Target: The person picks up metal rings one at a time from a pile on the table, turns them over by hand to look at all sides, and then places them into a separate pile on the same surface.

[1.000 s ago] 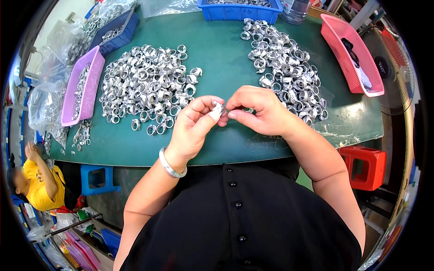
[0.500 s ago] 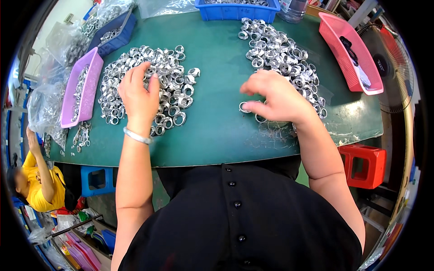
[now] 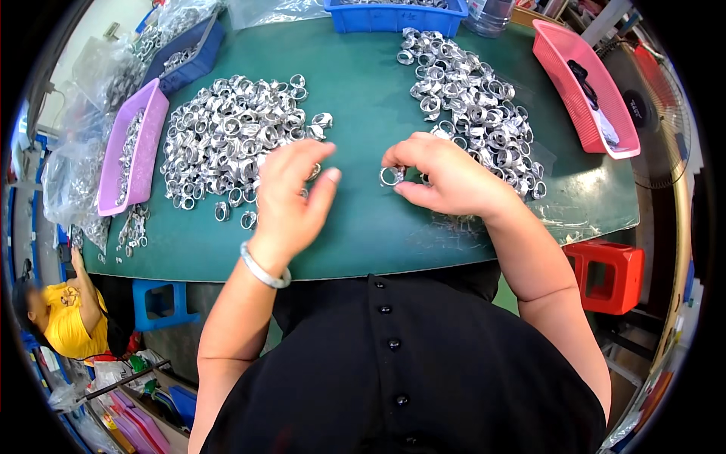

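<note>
A clear plastic bag filled with silvery pieces (image 3: 76,174) lies along the left edge of the green worktop (image 3: 363,76). Beside it stands a lilac rectangular plastic tray (image 3: 154,147) holding small silver metal pieces, with a dark blue plastic bin (image 3: 198,66) near the far left corner. Next comes a broad heap of silver metal rings (image 3: 227,136). The left hand (image 3: 291,193), a pale bangle (image 3: 265,266) at its wrist, is over the heap's right side, toward the near edge; its thumb and forefinger stand apart, rings showing in the gap. At the middle of the far edge stands a bright blue plastic bin (image 3: 397,19). Right of centre, nearer the near edge, a single silver ring (image 3: 400,176) sits at the thumb and forefinger of the right hand (image 3: 450,178); these fingertips are close about it, but whether they are clamped on it cannot be told. A second heap of rings (image 3: 491,121) stretches behind and beside this hand. Toward the right edge stands a pink plastic basket (image 3: 581,102).
</note>
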{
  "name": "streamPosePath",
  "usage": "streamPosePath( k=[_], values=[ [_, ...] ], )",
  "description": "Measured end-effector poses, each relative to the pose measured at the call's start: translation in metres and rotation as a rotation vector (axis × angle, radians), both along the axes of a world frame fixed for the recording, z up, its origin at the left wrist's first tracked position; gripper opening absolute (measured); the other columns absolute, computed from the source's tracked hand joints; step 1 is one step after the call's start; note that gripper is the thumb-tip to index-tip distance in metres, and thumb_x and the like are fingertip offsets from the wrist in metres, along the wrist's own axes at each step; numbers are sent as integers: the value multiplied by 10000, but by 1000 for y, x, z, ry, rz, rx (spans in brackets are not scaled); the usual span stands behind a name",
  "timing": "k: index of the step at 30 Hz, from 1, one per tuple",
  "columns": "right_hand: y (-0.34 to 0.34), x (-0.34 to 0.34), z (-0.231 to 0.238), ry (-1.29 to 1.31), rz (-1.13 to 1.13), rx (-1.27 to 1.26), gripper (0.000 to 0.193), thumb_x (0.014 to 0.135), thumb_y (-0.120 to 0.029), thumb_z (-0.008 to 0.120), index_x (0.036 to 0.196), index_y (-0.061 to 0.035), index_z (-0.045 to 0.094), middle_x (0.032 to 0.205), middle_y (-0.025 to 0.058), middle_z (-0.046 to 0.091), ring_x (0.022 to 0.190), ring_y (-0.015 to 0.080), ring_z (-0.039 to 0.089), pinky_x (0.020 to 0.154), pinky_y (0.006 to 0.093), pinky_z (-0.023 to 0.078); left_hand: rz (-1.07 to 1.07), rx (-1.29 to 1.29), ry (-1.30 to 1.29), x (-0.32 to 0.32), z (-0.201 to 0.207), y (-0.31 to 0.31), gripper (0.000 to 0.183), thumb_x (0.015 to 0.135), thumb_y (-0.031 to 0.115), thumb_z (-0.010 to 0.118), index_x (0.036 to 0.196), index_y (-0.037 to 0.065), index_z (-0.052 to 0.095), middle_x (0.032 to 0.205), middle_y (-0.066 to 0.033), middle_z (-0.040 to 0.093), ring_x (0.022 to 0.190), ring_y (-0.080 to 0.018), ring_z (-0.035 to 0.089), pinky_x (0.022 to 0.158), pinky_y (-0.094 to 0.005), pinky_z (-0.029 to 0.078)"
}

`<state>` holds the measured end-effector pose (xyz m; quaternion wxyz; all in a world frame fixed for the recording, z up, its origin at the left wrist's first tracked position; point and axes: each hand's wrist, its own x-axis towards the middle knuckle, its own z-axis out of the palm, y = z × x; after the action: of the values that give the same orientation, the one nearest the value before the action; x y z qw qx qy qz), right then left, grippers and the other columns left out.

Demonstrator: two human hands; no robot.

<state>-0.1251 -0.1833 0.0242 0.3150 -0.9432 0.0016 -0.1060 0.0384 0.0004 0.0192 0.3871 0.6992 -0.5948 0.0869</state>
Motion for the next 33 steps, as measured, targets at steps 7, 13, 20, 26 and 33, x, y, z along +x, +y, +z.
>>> streamPosePath(
  k=[7,13,20,26,33],
  values=[
    [11,3,4,-202,49,186,252,719,-75,681,949,-36,586,845,72,607,807,237,583,677,357,484,-155,54,429,-37,-10,-4,365,745,86,736,1080,27,602,941,-97,642,857,-215,630,776,-322,502],
    [12,3,-2,-245,71,219,301,714,-73,703,968,-41,546,860,81,601,784,235,589,667,358,482,-129,48,538,-45,-7,-8,359,756,53,732,1086,12,598,878,-82,661,783,-172,654,707,-279,523],
    [10,3,-1,-276,101,274,315,729,-72,720,986,-38,543,859,84,598,793,243,596,672,354,491,-190,100,510,-42,-10,-7,306,833,27,661,1126,-5,580,910,-70,669,817,-141,644,747,-277,518],
    [-6,-2,3,-217,66,30,375,696,-162,766,1000,-40,582,893,84,611,816,249,590,721,362,469,-380,66,1342,-38,-18,-3,276,977,166,490,1188,-7,525,1000,-115,655,912,-191,628,865,-326,492],
    [-17,-14,17,111,130,-221,459,604,-254,819,973,-64,624,895,52,620,912,248,531,841,350,373,-634,-8,1894,-26,-18,3,322,1008,259,399,1177,16,525,1020,-127,657,963,-239,638,895,-390,487]
  ],
)
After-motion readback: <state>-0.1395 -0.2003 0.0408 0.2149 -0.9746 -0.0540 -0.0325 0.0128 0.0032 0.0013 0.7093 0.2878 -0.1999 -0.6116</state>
